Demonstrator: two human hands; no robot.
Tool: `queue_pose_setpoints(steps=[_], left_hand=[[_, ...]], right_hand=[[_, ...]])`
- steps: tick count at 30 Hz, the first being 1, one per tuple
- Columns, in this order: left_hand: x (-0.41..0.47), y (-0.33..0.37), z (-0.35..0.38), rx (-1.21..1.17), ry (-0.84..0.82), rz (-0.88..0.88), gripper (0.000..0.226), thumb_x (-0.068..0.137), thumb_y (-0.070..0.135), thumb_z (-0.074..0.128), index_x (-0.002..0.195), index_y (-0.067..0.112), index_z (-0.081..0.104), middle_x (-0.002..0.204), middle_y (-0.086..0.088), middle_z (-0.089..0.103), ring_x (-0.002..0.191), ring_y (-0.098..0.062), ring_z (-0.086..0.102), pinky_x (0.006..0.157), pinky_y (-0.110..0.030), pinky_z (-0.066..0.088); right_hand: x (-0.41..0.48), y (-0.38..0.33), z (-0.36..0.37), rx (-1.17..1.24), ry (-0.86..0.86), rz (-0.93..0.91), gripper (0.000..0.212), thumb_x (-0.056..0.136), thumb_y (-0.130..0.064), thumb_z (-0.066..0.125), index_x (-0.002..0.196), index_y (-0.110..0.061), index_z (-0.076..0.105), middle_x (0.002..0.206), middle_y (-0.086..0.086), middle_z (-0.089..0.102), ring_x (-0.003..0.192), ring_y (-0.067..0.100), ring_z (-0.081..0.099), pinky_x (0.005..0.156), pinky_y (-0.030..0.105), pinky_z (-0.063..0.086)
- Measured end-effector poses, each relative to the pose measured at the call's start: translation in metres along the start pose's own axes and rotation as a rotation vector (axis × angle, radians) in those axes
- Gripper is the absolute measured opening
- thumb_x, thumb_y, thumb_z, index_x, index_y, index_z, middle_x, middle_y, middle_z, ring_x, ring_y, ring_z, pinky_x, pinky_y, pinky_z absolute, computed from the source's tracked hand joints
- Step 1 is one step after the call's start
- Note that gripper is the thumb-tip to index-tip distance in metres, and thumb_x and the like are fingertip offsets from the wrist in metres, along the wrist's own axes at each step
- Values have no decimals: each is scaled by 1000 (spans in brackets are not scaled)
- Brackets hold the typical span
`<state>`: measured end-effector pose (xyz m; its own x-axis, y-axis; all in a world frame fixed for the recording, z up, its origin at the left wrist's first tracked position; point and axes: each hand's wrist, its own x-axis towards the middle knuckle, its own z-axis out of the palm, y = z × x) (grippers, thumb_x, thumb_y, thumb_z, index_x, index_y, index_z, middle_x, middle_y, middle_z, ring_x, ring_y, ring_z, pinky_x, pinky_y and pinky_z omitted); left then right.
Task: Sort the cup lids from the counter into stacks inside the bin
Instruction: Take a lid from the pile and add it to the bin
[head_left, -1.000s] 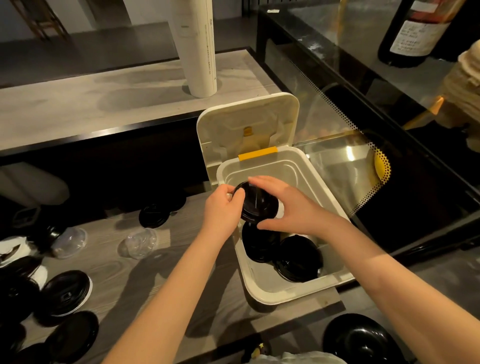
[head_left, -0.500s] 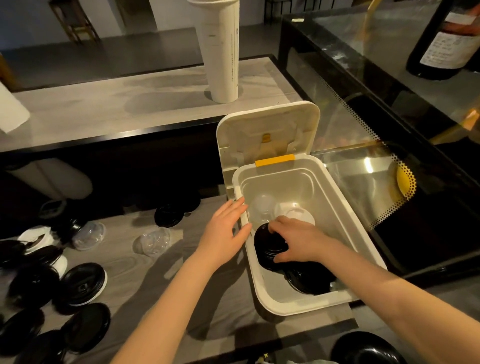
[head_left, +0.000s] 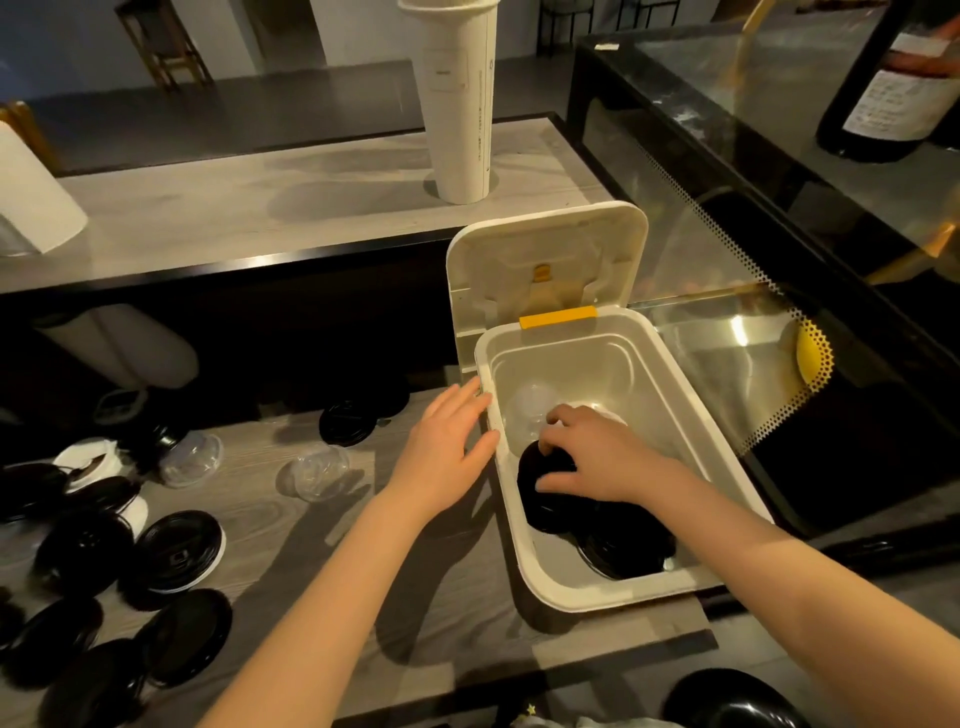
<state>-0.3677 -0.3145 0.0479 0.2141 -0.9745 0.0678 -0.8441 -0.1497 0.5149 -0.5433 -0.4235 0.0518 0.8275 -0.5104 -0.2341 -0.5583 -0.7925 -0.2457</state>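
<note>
One more lid (head_left: 540, 499) in bin (head_left: 727, 467)

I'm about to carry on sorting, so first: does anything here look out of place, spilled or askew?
Nothing looks spilled or damaged. Only the counter is untidy: black lids and two clear dome lids lie scattered, unsorted. In the bin, the right hand holds a black stack.

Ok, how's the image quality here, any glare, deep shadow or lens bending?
Head view throughout: dim, warm light; loose black lids at left melt into shadow on the counter. A bright glare patch sits on the glass case beside the bin. Wide-angle bending bows the paper cup stack. The black lid gripped by the right hand shows almost no detail.
</note>
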Motion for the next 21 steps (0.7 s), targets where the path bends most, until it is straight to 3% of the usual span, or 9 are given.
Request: queue_pose_setpoints(steps=[4, 7, 12, 21], left_hand=[[-10, -23, -16, 43, 57, -113, 51, 96, 35, 46, 143, 17, 36, 154, 0, 24, 144, -17, 13, 117, -37, 14], [-22, -52, -30, 91, 44, -206, 51, 95, 33, 49, 142, 16, 38, 154, -1, 26, 144, -19, 14, 117, -38, 15], [-56, -105, -56, 115, 3, -355, 52, 94, 30, 52, 141, 13, 39, 152, -5, 30, 142, -22, 19, 116, -34, 18], [-110, -204, -113, 92, -101, -600, 53, 95, 32, 50, 142, 12, 35, 150, -6, 31, 138, -23, 27, 112, -31, 23]], right_hand=[[9, -28, -24, 119, 324, -52, 29, 90, -40, 57, 108, -17, 60, 110, -1, 57, 107, 18, 50, 83, 31, 42], [24, -65, -33, 156, 435, -135, 22, 90, -33, 58, 104, -15, 61, 102, 0, 59, 100, 18, 52, 77, 29, 42], [61, -128, -21, 168, 344, -253, 24, 91, -32, 56, 108, -16, 60, 107, 0, 58, 101, 17, 53, 76, 26, 39], [135, -206, 50, 183, 1, -75, 41, 91, -35, 56, 129, -21, 49, 132, 3, 52, 117, 23, 51, 89, 33, 44]])
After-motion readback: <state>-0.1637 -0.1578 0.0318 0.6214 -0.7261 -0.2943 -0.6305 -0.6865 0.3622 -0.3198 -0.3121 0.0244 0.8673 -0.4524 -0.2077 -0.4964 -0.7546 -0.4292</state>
